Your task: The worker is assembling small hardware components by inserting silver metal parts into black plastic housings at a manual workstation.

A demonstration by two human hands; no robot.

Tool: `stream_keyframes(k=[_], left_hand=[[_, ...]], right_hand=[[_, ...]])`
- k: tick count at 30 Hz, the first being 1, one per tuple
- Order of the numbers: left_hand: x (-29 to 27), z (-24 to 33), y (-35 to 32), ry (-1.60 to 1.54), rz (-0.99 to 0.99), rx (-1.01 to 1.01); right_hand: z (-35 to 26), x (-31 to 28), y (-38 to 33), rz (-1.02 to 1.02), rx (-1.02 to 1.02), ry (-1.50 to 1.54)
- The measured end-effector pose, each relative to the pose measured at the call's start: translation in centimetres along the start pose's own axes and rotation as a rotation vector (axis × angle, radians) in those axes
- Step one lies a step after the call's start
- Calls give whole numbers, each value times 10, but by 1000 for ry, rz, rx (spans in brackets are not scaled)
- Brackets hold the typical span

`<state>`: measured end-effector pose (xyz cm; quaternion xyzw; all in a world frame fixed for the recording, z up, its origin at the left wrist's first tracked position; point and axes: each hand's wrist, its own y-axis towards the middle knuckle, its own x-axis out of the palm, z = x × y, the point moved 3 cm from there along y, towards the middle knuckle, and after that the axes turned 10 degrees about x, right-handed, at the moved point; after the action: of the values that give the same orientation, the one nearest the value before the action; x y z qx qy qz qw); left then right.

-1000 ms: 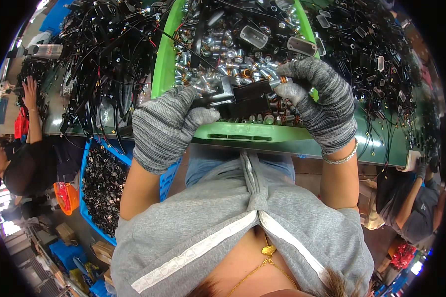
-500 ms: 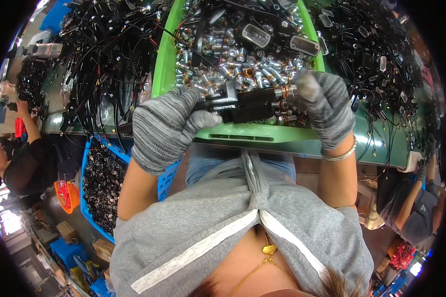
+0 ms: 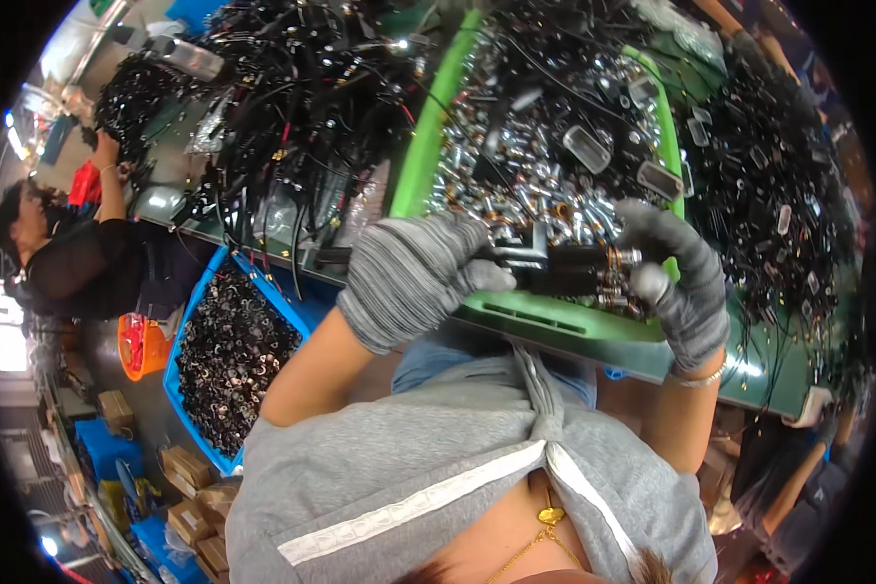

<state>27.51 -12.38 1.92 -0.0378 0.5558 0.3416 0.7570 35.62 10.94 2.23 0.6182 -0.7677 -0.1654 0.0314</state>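
My left hand (image 3: 409,277), in a grey striped knit glove, is closed around a black brake lever assembly (image 3: 572,271) with a shiny metal part along it. The assembly lies roughly level above the near end of a green tray (image 3: 420,165), and a silver threaded fitting (image 3: 627,256) sticks out of its right end. Beside that fitting is my right hand (image 3: 686,282), gloved alike, with thumb and fingers spread apart and nothing visibly held. Many small silver fittings with copper-coloured rings (image 3: 565,209) and a few rectangular framed pieces (image 3: 586,149) fill the tray.
Black levers with cables (image 3: 311,127) are heaped left of the tray, and more black parts (image 3: 769,195) right of it. A blue crate (image 3: 177,365) of small black pieces stands low at left. A co-worker (image 3: 78,253) sits at far left, another person (image 3: 798,496) at right.
My right fingers have opened and come away from the fitting they were closed at. My left hand still grips the assembly. The whole view has shifted and tilted.
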Motion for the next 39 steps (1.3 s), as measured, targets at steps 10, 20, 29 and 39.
stream_keyframes(k=[10, 20, 29, 39], left_hand=[[-5, -7, -1, 28, 144, 76], [-138, -192, 79, -41, 430, -604], [-34, -10, 85, 4, 267, 531], [-27, 4, 51, -70, 392, 358]], right_hand=[[2, -14, 2, 111, 373, -231], [7, -21, 56, 95, -27, -1082], [5, -44, 66, -5, -224, -324], [-7, -40, 39, 68, -366, -318]])
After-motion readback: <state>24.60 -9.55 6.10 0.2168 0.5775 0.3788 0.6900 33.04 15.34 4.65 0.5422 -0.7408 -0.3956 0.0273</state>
